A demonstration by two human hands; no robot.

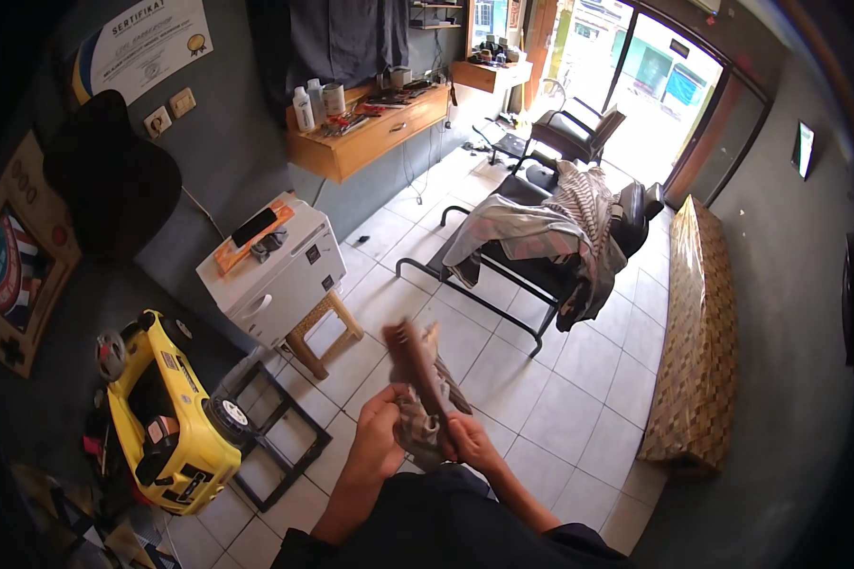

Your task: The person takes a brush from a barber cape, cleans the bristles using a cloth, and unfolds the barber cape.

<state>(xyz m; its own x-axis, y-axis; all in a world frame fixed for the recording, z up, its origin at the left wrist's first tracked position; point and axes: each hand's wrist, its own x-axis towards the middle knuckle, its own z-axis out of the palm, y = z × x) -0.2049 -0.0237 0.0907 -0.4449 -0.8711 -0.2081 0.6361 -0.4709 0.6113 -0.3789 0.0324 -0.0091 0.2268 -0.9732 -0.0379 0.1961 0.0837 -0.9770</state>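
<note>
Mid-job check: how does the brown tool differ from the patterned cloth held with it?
The brown tool looks long and stiff, while the patterned cloth looks soft and bunched. The tool is mostly plain brown; the cloth mixes lighter and darker tones. The tool's far end is motion-blurred; the cloth's bunched part by the left hand is clearer. Both are held in front of the body.

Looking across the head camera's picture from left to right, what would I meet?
Black cap → white cabinet → left hand → right hand → woven-patterned box → small wall panel.
</note>
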